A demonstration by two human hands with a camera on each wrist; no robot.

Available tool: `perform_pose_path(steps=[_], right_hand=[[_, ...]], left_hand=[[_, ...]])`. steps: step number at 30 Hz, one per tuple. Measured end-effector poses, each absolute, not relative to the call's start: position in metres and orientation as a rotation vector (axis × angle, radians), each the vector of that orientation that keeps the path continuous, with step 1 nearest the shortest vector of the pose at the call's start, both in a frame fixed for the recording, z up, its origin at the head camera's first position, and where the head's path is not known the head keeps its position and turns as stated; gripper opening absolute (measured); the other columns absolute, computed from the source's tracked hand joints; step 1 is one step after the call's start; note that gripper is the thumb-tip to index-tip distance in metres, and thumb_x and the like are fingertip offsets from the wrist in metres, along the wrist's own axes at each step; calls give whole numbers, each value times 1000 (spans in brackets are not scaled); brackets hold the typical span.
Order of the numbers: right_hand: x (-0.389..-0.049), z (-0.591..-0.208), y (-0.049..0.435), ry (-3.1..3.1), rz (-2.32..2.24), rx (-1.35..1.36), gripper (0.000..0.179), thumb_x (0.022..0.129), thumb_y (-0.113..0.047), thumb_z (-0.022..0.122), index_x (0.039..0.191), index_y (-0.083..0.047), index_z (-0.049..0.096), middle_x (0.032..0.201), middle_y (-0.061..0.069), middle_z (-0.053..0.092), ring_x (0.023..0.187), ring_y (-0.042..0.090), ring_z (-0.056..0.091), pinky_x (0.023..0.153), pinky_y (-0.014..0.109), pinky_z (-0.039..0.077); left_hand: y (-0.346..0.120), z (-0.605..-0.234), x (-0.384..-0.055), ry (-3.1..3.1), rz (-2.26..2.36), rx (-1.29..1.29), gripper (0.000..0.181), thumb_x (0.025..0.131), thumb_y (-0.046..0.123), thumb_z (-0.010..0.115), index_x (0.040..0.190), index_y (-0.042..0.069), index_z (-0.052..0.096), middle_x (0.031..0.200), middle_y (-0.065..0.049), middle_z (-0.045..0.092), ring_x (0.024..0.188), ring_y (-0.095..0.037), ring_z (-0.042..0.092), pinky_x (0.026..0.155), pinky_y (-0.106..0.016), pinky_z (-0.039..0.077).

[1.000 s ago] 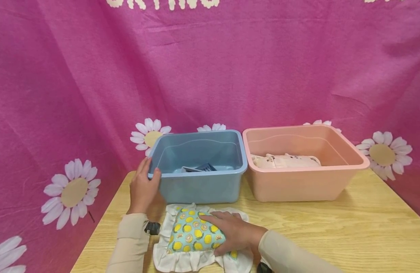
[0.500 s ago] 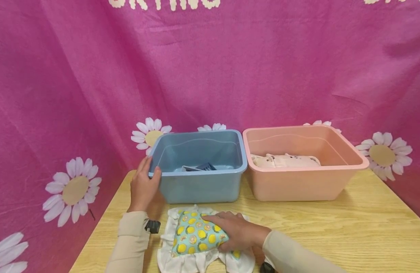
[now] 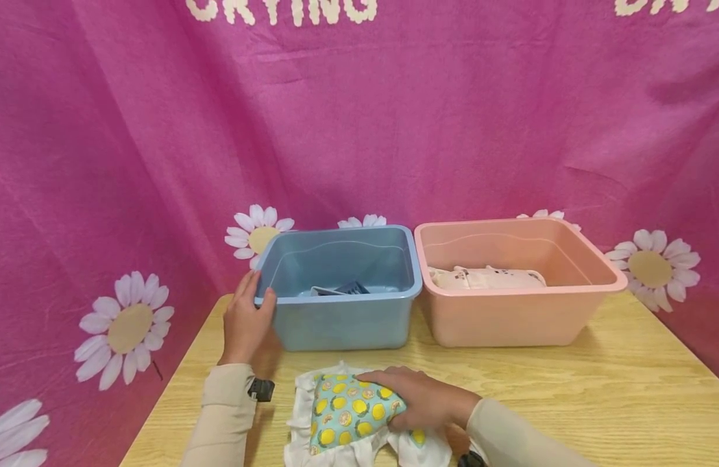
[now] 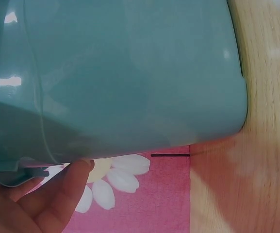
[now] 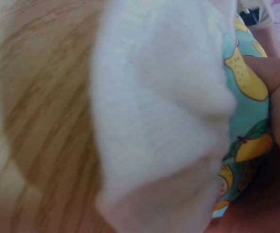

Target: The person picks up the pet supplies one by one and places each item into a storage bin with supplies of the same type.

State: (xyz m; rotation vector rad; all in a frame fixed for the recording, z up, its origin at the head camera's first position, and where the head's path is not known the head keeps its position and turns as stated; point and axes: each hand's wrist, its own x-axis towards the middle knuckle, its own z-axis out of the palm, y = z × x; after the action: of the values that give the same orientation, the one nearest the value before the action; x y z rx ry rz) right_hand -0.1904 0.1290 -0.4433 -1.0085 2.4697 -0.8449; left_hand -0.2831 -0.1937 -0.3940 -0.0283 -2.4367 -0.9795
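Note:
A small lemon-print cushion (image 3: 350, 408) with a white ruffled edge lies on the table near the front. My right hand (image 3: 426, 395) grips its right side, and the fabric is bunched up between thumb and fingers. Close up in the right wrist view, the white ruffle (image 5: 159, 111) hides most of the cushion. At the rear left corner of the table, my left hand (image 3: 246, 321) holds the rim of a blue plastic tub (image 3: 342, 324). In the left wrist view the fingers (image 4: 64, 199) bend round that tub's edge.
Inside the blue tub lies a dark, flat item (image 3: 352, 288) with a pale one beside it. A pink tub (image 3: 511, 321) stands close on the right, holding a pale printed cloth item (image 3: 488, 278). Behind both tubs hangs a magenta curtain (image 3: 359, 130) with daisies.
The right hand has drawn the cushion a little to the right and nearer to me, and the cushion is more bunched up. The left hand has stayed on the blue tub.

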Motion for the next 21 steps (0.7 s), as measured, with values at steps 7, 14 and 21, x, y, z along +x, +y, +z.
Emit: perform_pose_path(steps=[7, 14, 21], right_hand=[[-192, -445, 135, 2487, -887, -1021, 81, 79, -12, 71, 147, -38, 36, 141, -8, 44, 128, 17, 42, 101, 47, 39], [-188, -445, 140, 2499, -899, -993, 77, 83, -14, 69, 148, -38, 35, 144, -8, 42, 132, 20, 39, 104, 50, 37], [-184, -442, 148, 2512, -952, -1027, 78, 80, -13, 70, 148, -33, 37, 144, -6, 43, 131, 22, 40, 104, 52, 36]], left_hand=[[-194, -395, -283, -2433, -995, -28, 57, 96, 34, 51, 146, 10, 43, 153, -8, 35, 135, -37, 38, 105, -58, 34], [-194, -395, -284, -2430, -999, -30, 57, 95, 34, 52, 146, 11, 43, 154, -7, 35, 136, -36, 38, 105, -57, 34], [-196, -396, -284, -2423, -993, -30, 56, 95, 34, 52, 146, 11, 43, 153, -7, 36, 135, -36, 39, 106, -57, 34]])
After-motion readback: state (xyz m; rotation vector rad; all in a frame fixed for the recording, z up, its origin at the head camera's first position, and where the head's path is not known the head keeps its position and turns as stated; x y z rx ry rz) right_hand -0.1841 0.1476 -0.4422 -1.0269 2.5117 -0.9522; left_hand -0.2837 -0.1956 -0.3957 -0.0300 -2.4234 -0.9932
